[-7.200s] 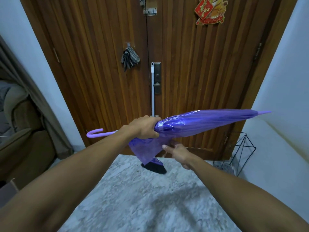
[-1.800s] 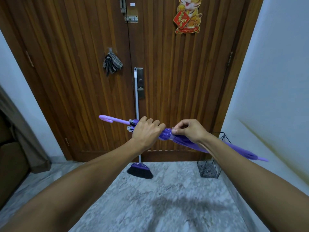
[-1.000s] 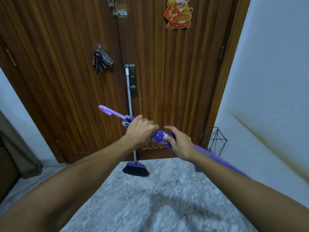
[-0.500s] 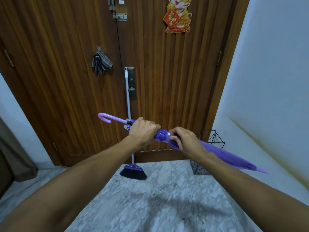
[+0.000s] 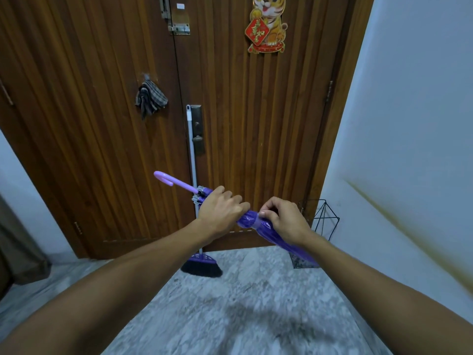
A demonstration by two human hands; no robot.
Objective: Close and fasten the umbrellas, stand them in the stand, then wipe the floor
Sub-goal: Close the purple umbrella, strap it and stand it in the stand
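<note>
Both hands are up in front of the wooden door [image 5: 256, 124], and between them runs the purple umbrella [image 5: 268, 233], folded shut and slanting from upper left down to lower right. The left hand [image 5: 220, 211] is wrapped tight around the bunched canopy just below the handle end, fingers curled fully over it. Beyond that hand's knuckles, the pale hooked handle [image 5: 165, 178] pokes out up and away. The right hand [image 5: 284, 221] sits just beside the left, closed on the canopy too, thumb and fingertips pinched at the narrow strap [image 5: 254, 222] that bands the folds; whether the strap is actually fastened, I cannot tell. Below the right wrist the rest of the canopy carries on downward and disappears behind the forearm, so the tip is hidden.

Past the right hand, low in the corner where door meets white wall, stands the black wire umbrella stand [image 5: 323, 221], nothing visibly inside it. Directly beyond the left hand, a broom [image 5: 202, 263] leans upright against the door, its dark bristles resting on the marble floor [image 5: 243, 316] below the left forearm. Higher up on the door, above the left hand, a checked cloth [image 5: 151, 98] hangs from a hook, and above the right hand there is a tiger decoration [image 5: 266, 24].
</note>
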